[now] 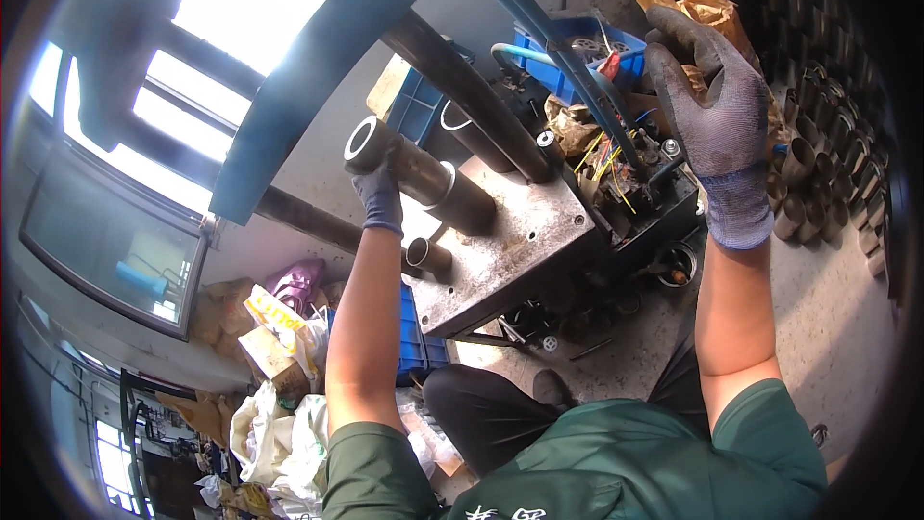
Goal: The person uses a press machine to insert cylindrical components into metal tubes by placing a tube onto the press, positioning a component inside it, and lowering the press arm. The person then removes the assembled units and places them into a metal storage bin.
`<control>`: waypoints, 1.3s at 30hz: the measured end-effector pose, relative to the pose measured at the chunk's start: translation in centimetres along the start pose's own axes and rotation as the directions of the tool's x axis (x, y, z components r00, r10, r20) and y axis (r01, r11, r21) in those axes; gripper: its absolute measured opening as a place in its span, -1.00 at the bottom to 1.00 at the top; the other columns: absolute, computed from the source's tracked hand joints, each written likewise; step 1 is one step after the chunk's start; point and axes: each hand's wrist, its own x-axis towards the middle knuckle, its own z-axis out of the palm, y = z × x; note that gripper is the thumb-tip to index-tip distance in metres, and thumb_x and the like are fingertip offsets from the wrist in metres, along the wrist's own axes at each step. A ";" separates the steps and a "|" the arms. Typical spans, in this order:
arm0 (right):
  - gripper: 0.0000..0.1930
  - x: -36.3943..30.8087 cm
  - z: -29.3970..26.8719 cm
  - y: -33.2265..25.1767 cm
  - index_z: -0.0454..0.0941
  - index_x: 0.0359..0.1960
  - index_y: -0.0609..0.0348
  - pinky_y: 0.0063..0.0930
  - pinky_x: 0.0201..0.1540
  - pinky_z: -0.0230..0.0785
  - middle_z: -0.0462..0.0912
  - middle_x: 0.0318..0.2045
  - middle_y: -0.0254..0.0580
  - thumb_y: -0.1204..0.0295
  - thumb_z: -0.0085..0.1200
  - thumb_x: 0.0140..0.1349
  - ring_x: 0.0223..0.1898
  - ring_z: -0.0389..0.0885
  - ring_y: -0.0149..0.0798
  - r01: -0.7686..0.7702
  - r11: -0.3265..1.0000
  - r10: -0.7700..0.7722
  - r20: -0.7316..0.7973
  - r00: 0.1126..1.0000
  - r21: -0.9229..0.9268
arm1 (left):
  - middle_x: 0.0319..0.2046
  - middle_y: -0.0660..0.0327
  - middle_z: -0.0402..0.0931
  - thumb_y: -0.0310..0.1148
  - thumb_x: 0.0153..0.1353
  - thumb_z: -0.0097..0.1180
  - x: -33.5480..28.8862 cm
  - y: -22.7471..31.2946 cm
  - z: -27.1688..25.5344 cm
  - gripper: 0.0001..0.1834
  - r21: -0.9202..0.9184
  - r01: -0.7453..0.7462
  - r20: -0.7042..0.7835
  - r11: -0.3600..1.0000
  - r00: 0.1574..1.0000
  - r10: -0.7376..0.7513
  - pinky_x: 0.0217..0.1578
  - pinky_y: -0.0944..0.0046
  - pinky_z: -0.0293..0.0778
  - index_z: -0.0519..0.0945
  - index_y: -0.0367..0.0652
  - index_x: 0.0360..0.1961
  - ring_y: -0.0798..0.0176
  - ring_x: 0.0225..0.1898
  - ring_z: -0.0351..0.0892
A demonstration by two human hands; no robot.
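Note:
My left hand, in a grey work glove, is closed around the upper part of a thick-walled metal cylinder. The cylinder's lower end meets a wider dark metal sleeve with a bright rim, standing on the steel press table. Whether the cylinder sits inside the sleeve or on its rim, I cannot tell. On the right, my right hand, in a dirty grey glove, is raised with thumb and fingers apart and nothing between them. Behind it is a crumpled brown paper bag. A short metal tube stands near my left forearm.
Dark press columns and a blue-green crosspiece rise over the table. Another open tube stands behind. A blue crate holds parts at the back. Several metal tubes are heaped at right; bags lie at lower left.

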 end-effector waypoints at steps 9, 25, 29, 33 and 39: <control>-0.36 0.2 -0.3 -0.9 0.36 0.44 0.14 -0.26 0.14 0.65 0.65 0.14 0.02 0.53 0.26 0.32 0.14 0.69 -0.13 -0.008 1.000 0.009 0.017 1.000 -0.030 | 0.24 -0.13 0.47 0.09 -0.20 0.62 -15.0 -10.5 -5.5 0.12 0.634 0.447 -0.389 0.631 0.890 -0.239 0.33 0.04 0.34 0.39 -0.21 0.36 -0.11 0.28 0.47; -0.89 -0.5 -1.4 -1.2 0.60 -0.16 0.25 -0.36 -0.17 0.59 0.70 -0.35 -0.06 0.62 0.07 0.35 -0.33 0.75 -0.23 -0.144 0.990 0.140 0.173 0.975 0.006 | 0.10 0.15 0.49 -0.50 0.04 0.51 -9.0 1.5 -5.1 -0.25 -0.035 -0.390 -0.232 0.920 0.899 0.372 0.14 0.18 0.53 0.40 -0.22 0.26 0.18 0.11 0.51; -0.90 -0.4 -2.7 -1.9 0.60 -0.25 0.32 -0.37 -0.21 0.54 0.68 -0.38 -0.05 0.69 0.05 0.25 -0.36 0.71 -0.19 -0.143 0.990 0.137 0.282 0.950 0.002 | 0.22 0.10 0.41 -0.40 0.08 0.51 -5.0 10.5 -2.1 -0.17 -0.215 -0.342 -0.158 0.915 0.936 0.313 0.20 0.16 0.48 0.34 -0.27 0.34 0.15 0.23 0.42; -0.91 -0.9 -1.8 -2.6 0.64 -0.24 0.32 -0.26 -0.11 0.54 0.69 -0.38 0.01 0.59 0.14 0.26 -0.28 0.71 0.00 0.135 0.989 -0.111 0.278 0.954 -0.067 | 0.15 0.10 0.54 -0.32 0.09 0.56 1.6 6.5 -1.0 -0.21 -0.090 -0.372 -0.159 0.924 0.921 0.355 0.25 0.14 0.45 0.40 -0.24 0.29 0.12 0.18 0.52; -0.77 -1.9 -4.1 -4.9 0.67 -0.22 0.26 -0.05 -0.06 0.50 0.68 -0.31 0.06 0.31 0.27 0.31 -0.23 0.66 0.17 0.189 0.935 0.004 0.541 0.841 -0.301 | 0.00 -0.10 0.64 0.06 -0.06 0.59 4.1 4.3 0.6 -0.06 0.126 -0.102 -0.102 0.987 0.988 0.115 0.01 -0.04 0.57 0.41 -0.27 0.21 -0.07 0.01 0.68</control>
